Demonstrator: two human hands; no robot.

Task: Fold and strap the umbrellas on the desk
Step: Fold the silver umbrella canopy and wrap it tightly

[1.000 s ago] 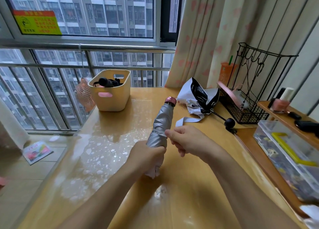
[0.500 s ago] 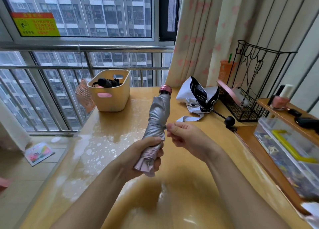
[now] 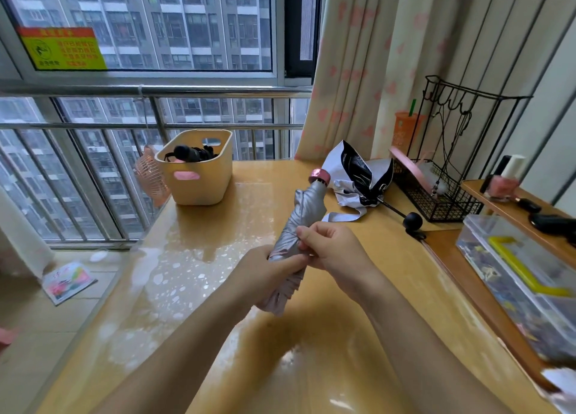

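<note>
Glossy desk (image 3: 199, 289) by barred window (image 3: 187, 23). Cream bin (image 3: 215, 189) far left holds black item (image 3: 188, 153). My left hand (image 3: 265, 273) grips silver umbrella (image 3: 307, 204) mid-desk, right hand (image 3: 333, 251) pinches it. Other umbrella (image 3: 358, 176) lies loose beyond.

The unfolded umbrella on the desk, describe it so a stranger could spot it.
Look to the far right of the wooden desk, below the curtain. Just left of the black wire rack lies the unfolded umbrella. Its loose black-and-white canopy and round black knob set it apart from the rolled silver umbrella being held.
</note>
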